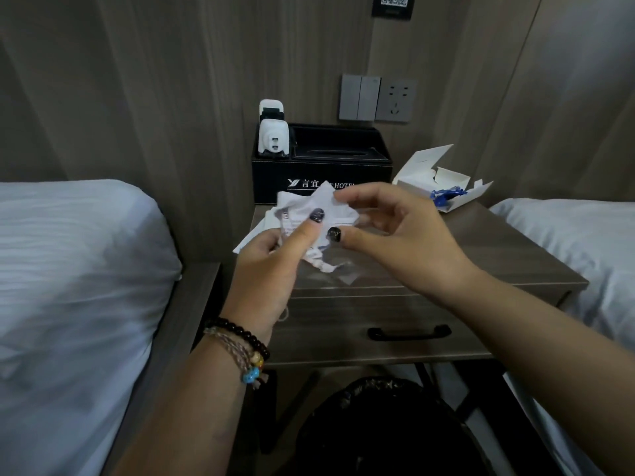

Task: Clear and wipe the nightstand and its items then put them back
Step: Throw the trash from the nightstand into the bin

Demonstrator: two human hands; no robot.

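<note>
Black leatherette makes up the hotel organiser box (321, 182) at the back of the table (481, 255). I see a white plug-like charger unit (273, 140) standing in its left compartment, and a tissue slot on its right side with no tissue showing. To the right, near the table's back corner, a white cardboard box (433, 176) lies open with its flaps up, and something blue (446, 195) sits inside it.

My left hand (271, 259) grips a crumpled bundle of white paper and clear plastic wrapper (309, 207), thumb pressed on top, held just above the table's front left part. My right hand (395, 231) pinches the same bundle from the right, fingers curled over its upper edge. Beaded bracelets (240, 348) circle the left wrist.

Wood-grain grey covers the table, which has one drawer with a black handle (409, 333). A bin lined with a black bag (378, 424) stands below on the floor. White-sheeted beds flank the table, left (68, 269) and right (584, 242). On the panelled wall I see switches and a socket (378, 97).
</note>
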